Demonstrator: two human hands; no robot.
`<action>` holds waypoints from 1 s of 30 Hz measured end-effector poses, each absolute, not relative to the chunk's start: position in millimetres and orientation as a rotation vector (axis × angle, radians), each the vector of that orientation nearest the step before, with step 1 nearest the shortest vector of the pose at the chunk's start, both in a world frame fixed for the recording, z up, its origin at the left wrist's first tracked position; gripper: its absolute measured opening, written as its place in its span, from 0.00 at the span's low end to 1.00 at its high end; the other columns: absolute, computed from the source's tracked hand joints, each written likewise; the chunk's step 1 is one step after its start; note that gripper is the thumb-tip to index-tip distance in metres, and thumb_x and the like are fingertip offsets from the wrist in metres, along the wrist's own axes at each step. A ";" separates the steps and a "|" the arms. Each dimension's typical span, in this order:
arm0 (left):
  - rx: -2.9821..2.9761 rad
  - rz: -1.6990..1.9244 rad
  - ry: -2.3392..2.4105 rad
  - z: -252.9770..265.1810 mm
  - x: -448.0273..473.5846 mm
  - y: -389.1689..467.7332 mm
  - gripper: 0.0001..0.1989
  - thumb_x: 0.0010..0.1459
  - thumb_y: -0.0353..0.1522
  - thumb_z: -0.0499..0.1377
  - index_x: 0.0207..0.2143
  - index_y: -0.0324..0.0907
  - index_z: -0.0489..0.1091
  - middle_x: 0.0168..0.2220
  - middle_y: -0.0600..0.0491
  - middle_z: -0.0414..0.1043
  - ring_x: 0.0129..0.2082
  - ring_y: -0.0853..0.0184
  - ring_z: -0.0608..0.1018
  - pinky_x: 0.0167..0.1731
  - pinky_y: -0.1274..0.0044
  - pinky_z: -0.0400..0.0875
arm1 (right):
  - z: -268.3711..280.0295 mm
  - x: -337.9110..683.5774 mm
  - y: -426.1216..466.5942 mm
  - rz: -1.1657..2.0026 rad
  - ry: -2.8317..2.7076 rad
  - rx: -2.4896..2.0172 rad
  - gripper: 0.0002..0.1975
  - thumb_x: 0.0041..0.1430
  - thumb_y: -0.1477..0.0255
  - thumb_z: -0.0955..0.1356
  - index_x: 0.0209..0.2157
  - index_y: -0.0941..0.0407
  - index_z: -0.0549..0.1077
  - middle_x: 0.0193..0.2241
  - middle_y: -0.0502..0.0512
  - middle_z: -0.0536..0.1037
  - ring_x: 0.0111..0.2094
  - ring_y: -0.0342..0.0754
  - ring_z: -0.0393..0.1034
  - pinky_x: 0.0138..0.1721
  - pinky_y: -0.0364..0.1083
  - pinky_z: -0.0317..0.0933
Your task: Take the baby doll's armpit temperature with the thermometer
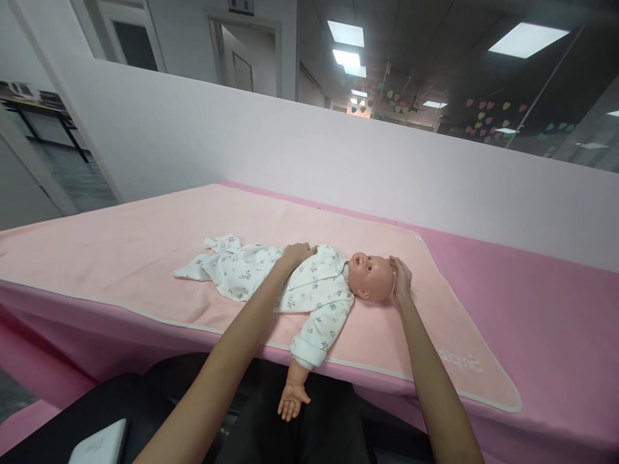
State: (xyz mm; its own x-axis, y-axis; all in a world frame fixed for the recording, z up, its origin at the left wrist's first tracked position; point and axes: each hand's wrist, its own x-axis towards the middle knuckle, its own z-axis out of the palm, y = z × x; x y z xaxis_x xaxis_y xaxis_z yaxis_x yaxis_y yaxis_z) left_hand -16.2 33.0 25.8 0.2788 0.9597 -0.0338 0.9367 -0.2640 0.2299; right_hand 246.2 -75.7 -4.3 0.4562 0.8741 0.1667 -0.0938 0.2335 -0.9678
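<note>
A baby doll (pixel 371 278) lies on its back, its head to the right and its near arm hanging over the table's front edge. It wears a white printed onesie (pixel 314 283) with long sleeves and legs; the trouser ends lie flat at the left. My left hand (pixel 296 255) rests across the doll's belly, fingers stretched toward its far side and partly out of sight. Against the crown of the doll's head lies my right hand (pixel 402 280), with its fingers slightly apart and curved along the head. The doll's far arm is mostly hidden.
Under the doll is a pale pink mat (pixel 145 225) with white edging, on a table with a darker pink cloth (pixel 546 303). A low white wall (pixel 338 154) stands behind. A white box-like object (pixel 99 443) lies on a black surface at lower left.
</note>
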 end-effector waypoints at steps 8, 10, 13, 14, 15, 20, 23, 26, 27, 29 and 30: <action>2.341 0.191 1.773 20.7 -17.1 38.3 0.27 0.57 0.45 0.38 0.41 0.37 0.67 0.41 0.41 0.72 0.41 0.56 0.73 0.39 0.71 0.63 | 0.2 234.4 -80.1 0.547 -1.160 -1.178 0.20 0.48 0.58 0.65 0.38 0.58 0.72 0.42 0.58 0.74 0.45 0.51 0.67 0.47 0.49 0.59; 2.338 0.202 1.770 18.4 -17.5 41.2 0.27 0.56 0.46 0.38 0.41 0.37 0.67 0.42 0.41 0.72 0.41 0.55 0.73 0.39 0.70 0.63 | -1.0 231.0 -81.8 0.528 -1.223 -1.199 0.20 0.49 0.58 0.64 0.39 0.56 0.72 0.44 0.57 0.73 0.46 0.50 0.66 0.48 0.49 0.58; 2.327 0.218 1.769 14.7 -18.1 44.4 0.27 0.56 0.45 0.38 0.41 0.37 0.67 0.42 0.41 0.72 0.41 0.55 0.73 0.39 0.70 0.63 | -0.8 230.4 -82.4 0.571 -1.194 -1.176 0.20 0.50 0.58 0.64 0.39 0.57 0.72 0.43 0.57 0.74 0.45 0.50 0.67 0.47 0.49 0.59; 2.323 0.223 1.769 13.7 -18.3 45.2 0.27 0.56 0.45 0.39 0.41 0.38 0.67 0.42 0.41 0.71 0.42 0.54 0.73 0.39 0.70 0.63 | -0.5 230.4 -82.1 0.606 -1.168 -1.155 0.20 0.49 0.58 0.64 0.39 0.57 0.72 0.42 0.57 0.74 0.44 0.50 0.67 0.47 0.49 0.59; 2.318 0.229 1.770 12.8 -18.5 46.0 0.27 0.56 0.45 0.39 0.42 0.38 0.67 0.43 0.41 0.71 0.42 0.54 0.73 0.39 0.70 0.63 | -0.3 230.1 -81.8 0.646 -1.132 -1.126 0.20 0.49 0.58 0.65 0.39 0.57 0.72 0.41 0.57 0.75 0.43 0.50 0.68 0.46 0.49 0.60; 2.287 0.244 1.756 11.2 -19.9 50.4 0.26 0.55 0.45 0.40 0.43 0.39 0.67 0.43 0.42 0.71 0.42 0.55 0.73 0.38 0.71 0.63 | -4.7 225.1 -81.2 0.918 -0.908 -0.950 0.20 0.50 0.57 0.64 0.36 0.59 0.72 0.36 0.58 0.77 0.39 0.51 0.71 0.44 0.50 0.62; 2.269 0.258 1.746 11.1 -21.0 52.6 0.25 0.55 0.45 0.42 0.42 0.39 0.68 0.42 0.42 0.72 0.40 0.54 0.73 0.39 0.70 0.63 | -9.9 224.5 -82.0 1.194 -0.779 -0.899 0.25 0.51 0.53 0.61 0.38 0.60 0.73 0.36 0.59 0.77 0.40 0.54 0.71 0.44 0.54 0.63; 2.259 0.317 1.768 10.2 -22.9 53.1 0.24 0.54 0.44 0.44 0.43 0.39 0.68 0.43 0.42 0.71 0.43 0.54 0.72 0.44 0.66 0.60 | -13.7 227.9 -81.1 1.399 -0.685 -0.837 0.27 0.52 0.53 0.58 0.41 0.59 0.72 0.38 0.59 0.77 0.42 0.56 0.70 0.45 0.57 0.62; 2.256 0.362 1.791 9.9 -23.8 52.6 0.24 0.54 0.43 0.45 0.44 0.38 0.67 0.45 0.41 0.70 0.46 0.53 0.70 0.47 0.65 0.58 | -14.4 229.5 -80.2 1.440 -0.668 -0.826 0.26 0.53 0.54 0.58 0.41 0.58 0.72 0.39 0.59 0.77 0.42 0.56 0.70 0.46 0.57 0.62; 2.261 0.574 1.837 10.1 -25.6 50.2 0.22 0.54 0.39 0.46 0.46 0.37 0.65 0.49 0.41 0.67 0.50 0.55 0.67 0.51 0.64 0.53 | -14.7 232.6 -77.8 1.501 -0.646 -0.819 0.21 0.54 0.59 0.59 0.42 0.57 0.71 0.40 0.58 0.76 0.42 0.55 0.70 0.47 0.57 0.61; 2.265 0.746 1.830 10.9 -26.3 48.0 0.21 0.54 0.37 0.47 0.46 0.37 0.65 0.49 0.41 0.66 0.50 0.56 0.67 0.52 0.66 0.52 | -14.5 233.7 -76.6 1.530 -0.640 -0.817 0.20 0.54 0.62 0.59 0.43 0.57 0.70 0.40 0.57 0.76 0.42 0.55 0.70 0.47 0.57 0.61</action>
State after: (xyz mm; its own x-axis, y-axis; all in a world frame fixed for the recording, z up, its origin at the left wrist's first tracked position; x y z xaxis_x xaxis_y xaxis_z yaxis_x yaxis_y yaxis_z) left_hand -26.3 48.0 10.9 0.1397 0.9468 0.2898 0.8797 -0.2531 0.4027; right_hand 233.7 -76.6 -14.5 -0.0253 0.9908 -0.1333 -0.6010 -0.1216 -0.7899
